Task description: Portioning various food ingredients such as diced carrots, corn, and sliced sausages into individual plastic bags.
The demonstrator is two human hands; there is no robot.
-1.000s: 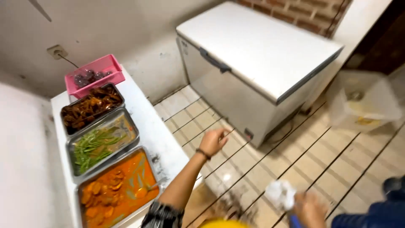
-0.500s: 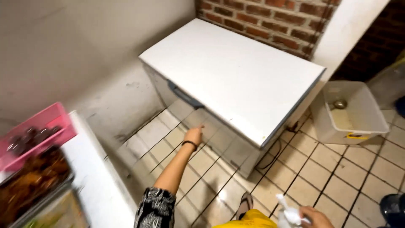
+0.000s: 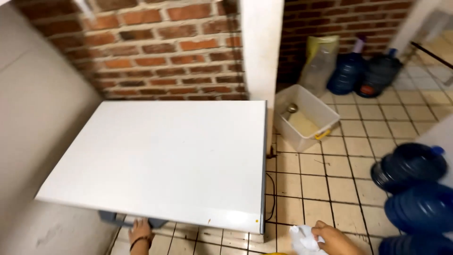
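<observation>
A white chest freezer (image 3: 165, 156) with a shut lid fills the middle of the head view, set against a brick wall. My left hand (image 3: 140, 231), with a dark band at the wrist, reaches up to the grey handle (image 3: 118, 218) under the lid's front edge and touches it. My right hand (image 3: 332, 237) sits low at the bottom edge, closed on a crumpled white cloth (image 3: 303, 240).
A white plastic tub (image 3: 302, 123) with a yellow handle stands on the tiled floor right of the freezer. Blue water jugs (image 3: 410, 189) lie at the right edge, more jugs (image 3: 363, 73) stand by the far wall. A white pillar (image 3: 262, 47) rises behind the freezer.
The view has swung off the food counter and onto the freezer. My left hand has gone from mid-air to the freezer's front handle. The right hand still holds the white cloth.
</observation>
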